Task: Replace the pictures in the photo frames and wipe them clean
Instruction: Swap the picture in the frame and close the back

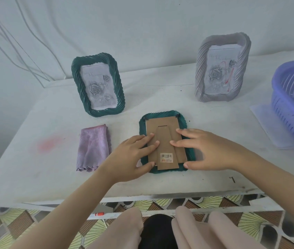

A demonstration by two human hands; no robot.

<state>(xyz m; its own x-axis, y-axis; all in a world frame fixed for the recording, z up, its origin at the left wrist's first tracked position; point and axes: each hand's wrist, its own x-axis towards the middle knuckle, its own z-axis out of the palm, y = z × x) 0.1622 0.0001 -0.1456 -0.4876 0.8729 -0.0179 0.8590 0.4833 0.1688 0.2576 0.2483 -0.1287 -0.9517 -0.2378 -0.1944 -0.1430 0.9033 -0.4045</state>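
Left hand (pixel 133 155) flat on backing (pixel 162 127) | right hand (pixel 205 150) flat too | sticker (pixel 166 157): barcode, 200

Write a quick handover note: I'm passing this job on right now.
Left hand: open, fingers flat on the cardboard back of the face-down green frame.
Right hand: open, pressing it too.
Standing green frame and grey frame stand behind, pictures in.
Purple cloth lies folded left of the hands, untouched.
Done: backing sits in this frame.
Left: likely stand it up and wipe; whether the others are finished, cannot tell.
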